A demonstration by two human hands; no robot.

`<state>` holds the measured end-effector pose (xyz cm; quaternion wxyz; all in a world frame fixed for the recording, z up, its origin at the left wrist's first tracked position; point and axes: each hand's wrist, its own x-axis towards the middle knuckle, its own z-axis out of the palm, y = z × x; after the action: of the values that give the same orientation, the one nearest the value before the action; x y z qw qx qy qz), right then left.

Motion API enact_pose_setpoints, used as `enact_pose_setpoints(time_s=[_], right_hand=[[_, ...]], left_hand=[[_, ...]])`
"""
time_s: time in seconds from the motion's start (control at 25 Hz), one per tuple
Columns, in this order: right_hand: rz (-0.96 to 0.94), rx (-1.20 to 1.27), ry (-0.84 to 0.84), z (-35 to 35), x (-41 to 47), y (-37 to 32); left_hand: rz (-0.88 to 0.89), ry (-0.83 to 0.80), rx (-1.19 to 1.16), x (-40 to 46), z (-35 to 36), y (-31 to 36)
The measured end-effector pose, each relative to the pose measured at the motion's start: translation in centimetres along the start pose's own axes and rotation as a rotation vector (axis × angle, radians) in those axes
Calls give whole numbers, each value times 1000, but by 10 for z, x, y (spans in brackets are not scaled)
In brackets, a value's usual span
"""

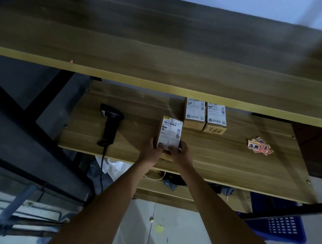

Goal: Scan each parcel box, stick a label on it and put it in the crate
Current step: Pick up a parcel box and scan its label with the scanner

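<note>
Both hands, left [152, 147] and right [181, 153], hold box [170, 132] by near end. Scanner [110, 123] unused; box could reach crate [284, 228] unscanned.

Labelled parcel box [169, 133] on shelf, two more [205, 117] behind.

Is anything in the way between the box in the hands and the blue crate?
Nothing visible. Both hands hold the box near the shelf's front edge; the crate sits lower to the right, partly out of sight.
</note>
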<state>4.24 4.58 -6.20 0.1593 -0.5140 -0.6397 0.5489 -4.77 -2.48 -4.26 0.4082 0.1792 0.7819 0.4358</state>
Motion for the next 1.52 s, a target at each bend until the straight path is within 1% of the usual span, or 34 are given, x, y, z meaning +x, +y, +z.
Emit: enact_pose_setpoints(time_s=[0.08, 0.2, 0.28, 0.4, 0.48, 0.52, 0.64, 0.76, 0.8, 0.92, 1.08, 1.16, 1.28, 1.32, 1.4, 1.44, 1.48, 1.52], right_hand=[[-13, 48, -5, 4, -9, -4], [-4, 43, -13, 13, -16, -10], [-8, 104, -52, 21, -21, -15], [-3, 237, -128, 37, -30, -30], [25, 278, -138, 58, -25, -41], [24, 260, -133, 72, -20, -46], [31, 80, -133, 119, 1, -65], [-56, -211, -227, 167, 22, -78], [-65, -267, -240, 181, 27, -80], [-24, -306, -225, 210, 40, -74], [-23, -372, -183, 213, 37, -82], [3, -309, -202, 207, 35, -83], [100, -104, -230, 193, 25, -73], [163, 23, -214, 186, 17, -69], [266, 357, -198, 165, -2, -66], [273, 472, -182, 151, -13, -65], [253, 534, -163, 136, -24, -64], [213, 519, -126, 121, -33, -63]], left_hand=[[-16, 5, -120, -10, -7, 2], [-66, 112, -287, -23, -26, 1], [-33, 99, -410, -31, -42, -5], [-15, 47, -487, -35, -72, -23], [-13, 118, -515, -38, -98, -34], [-12, 160, -537, -43, -111, -38], [5, 209, -623, -53, -150, -54], [7, 208, -675, -61, -179, -66], [9, 215, -670, -61, -187, -71], [-2, 216, -713, -62, -205, -81], [-1, 175, -737, -58, -216, -87], [-3, 166, -738, -54, -216, -85], [1, 161, -729, -48, -214, -78], [4, 153, -733, -47, -212, -74], [23, 131, -743, -41, -206, -71], [30, 119, -749, -38, -201, -70], [27, 122, -750, -33, -195, -70], [27, 117, -734, -28, -187, -70]])
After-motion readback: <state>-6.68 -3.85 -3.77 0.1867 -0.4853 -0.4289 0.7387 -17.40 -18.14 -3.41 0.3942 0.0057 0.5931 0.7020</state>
